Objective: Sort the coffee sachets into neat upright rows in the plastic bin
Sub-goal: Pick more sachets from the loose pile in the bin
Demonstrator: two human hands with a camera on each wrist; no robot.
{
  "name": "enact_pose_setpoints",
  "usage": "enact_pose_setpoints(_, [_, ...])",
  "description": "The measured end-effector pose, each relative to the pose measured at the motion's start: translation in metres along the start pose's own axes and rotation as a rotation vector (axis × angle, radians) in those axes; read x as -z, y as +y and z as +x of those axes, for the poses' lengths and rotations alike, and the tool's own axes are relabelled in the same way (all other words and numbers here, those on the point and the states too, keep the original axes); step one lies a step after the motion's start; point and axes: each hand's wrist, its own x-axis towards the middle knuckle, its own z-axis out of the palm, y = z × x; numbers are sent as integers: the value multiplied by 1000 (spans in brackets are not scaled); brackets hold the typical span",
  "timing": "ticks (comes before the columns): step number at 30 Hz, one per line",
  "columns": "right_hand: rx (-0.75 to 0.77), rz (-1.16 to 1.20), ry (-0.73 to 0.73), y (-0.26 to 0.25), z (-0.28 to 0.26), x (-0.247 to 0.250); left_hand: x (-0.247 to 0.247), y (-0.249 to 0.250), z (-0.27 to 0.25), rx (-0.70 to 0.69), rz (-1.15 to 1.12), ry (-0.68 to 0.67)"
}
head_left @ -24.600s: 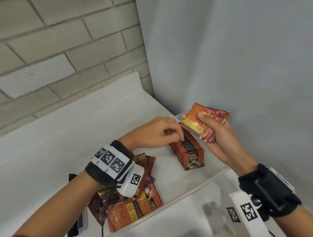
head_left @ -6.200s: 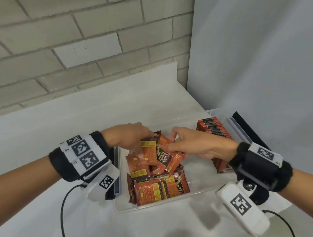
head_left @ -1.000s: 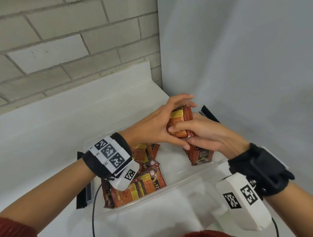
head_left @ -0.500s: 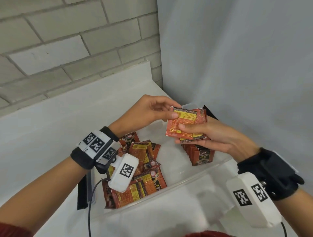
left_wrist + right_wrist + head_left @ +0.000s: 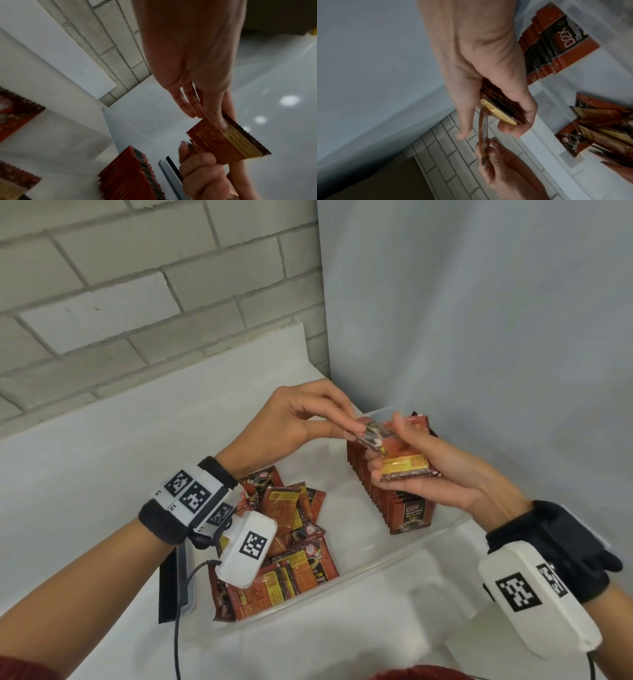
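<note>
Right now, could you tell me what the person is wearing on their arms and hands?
Both hands are bare. The left wrist carries a black band with a white plate of square black-and-white markers, a white marker-tagged camera pod and a black cable. The right wrist has a black strap and a similar white pod. Dark red sleeves show lower down.

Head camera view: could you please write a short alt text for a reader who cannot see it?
Two hands meet over a clear plastic bin: the right hand holds a small stack of red coffee sachets while the left hand pinches one sachet at its top. Below, an upright row stands on the right and a loose pile lies on the left.
</note>
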Motion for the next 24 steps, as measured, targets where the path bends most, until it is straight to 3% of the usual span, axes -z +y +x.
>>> enact_pose_setpoints(4, [67,-204,80,-9,-4,-1,1,-5,-2,34,76,-147])
enact_pose_setpoints(13, [12,-561,-2,-20,-13,-3,-14,9,15,251,119,-257])
enact_pose_setpoints(18, [53,-551,3,-22,-23,8,-19,11,21,164,213,-327])
enact_pose_setpoints(24, [346,-299,248,-25,-28,23,-32,-5,18,150,356,-520])
